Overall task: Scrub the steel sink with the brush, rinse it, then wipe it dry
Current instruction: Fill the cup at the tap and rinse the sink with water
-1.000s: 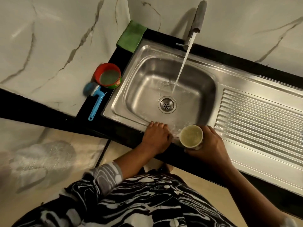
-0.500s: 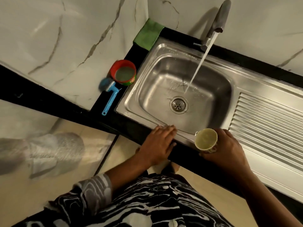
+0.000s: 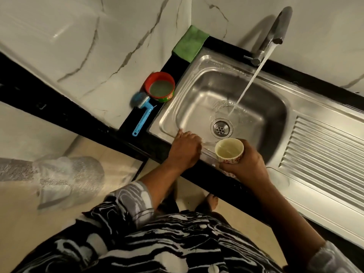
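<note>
The steel sink [image 3: 199,89] is wet, and water streams from the tap [image 3: 275,30] into the basin beside the drain [image 3: 221,128]. My left hand [image 3: 184,149] rests with its fingers on the sink's near rim. My right hand [image 3: 249,163] grips a small patterned cup [image 3: 229,151] holding some water, just above the near rim. The blue brush [image 3: 142,115] lies on the black counter left of the sink. A folded green cloth [image 3: 190,43] leans in the back corner.
A red tub of green cleaning paste [image 3: 160,86] stands beside the brush head. The ribbed steel drainboard [image 3: 325,150] stretches to the right of the basin. Marble walls close in the back and left. A plastic-wrapped bundle [image 3: 59,174] lies on the floor to the left.
My left hand has slid left along the near rim. My right hand keeps the cup close over the rim. The camera view has shifted, so the sink appears further right.
</note>
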